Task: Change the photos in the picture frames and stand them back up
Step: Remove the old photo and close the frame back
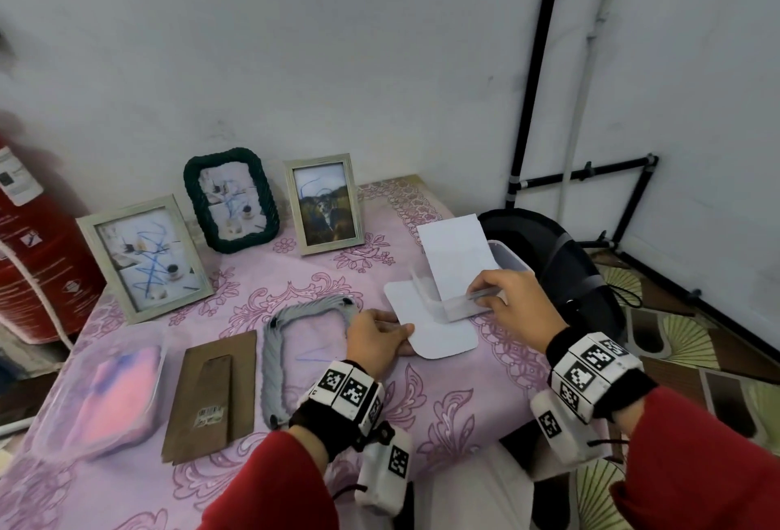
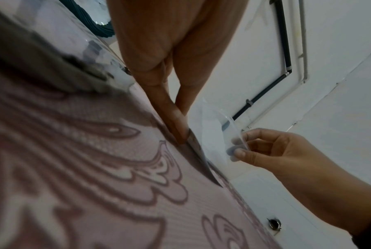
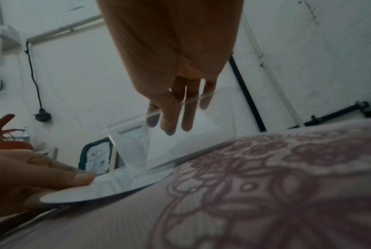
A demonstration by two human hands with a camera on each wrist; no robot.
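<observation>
Pink tablecloth (image 1: pixel 422 403): three upright frames (image 1: pixel 323 202), brown backing board (image 1: pixel 211 394)

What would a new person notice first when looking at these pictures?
First, the two hands at the table's near right: the left hand holds down a white rounded sheet, while the right hand pinches a clear pane tilted above it. Next, three upright frames along the back, the dark green frame in the middle. A grey frame lies flat, emptied.
</observation>
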